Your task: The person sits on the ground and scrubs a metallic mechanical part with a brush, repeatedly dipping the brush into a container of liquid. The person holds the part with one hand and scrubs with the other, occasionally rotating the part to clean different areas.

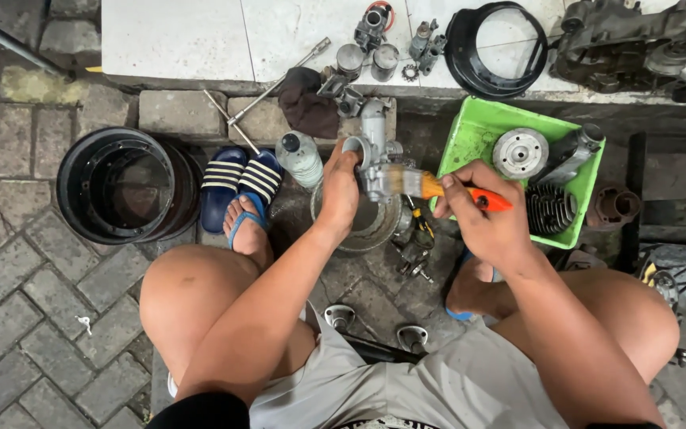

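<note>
My left hand (340,189) grips a grey metal carburettor (374,151) and holds it over a round clear bowl (359,225) on the ground. My right hand (482,213) holds a paintbrush with an orange handle (482,199); its bristles (395,180) touch the carburettor's side. I am squatting, knees to either side, in blue striped sandals (256,187).
A green tray (474,131) at the right holds a metal disc, a finned cylinder and other engine parts. A black tyre rim (125,184) sits at the left. A plastic bottle (300,157), T-wrenches, a black ring cover (495,49) and an engine casing lie along the tiled step.
</note>
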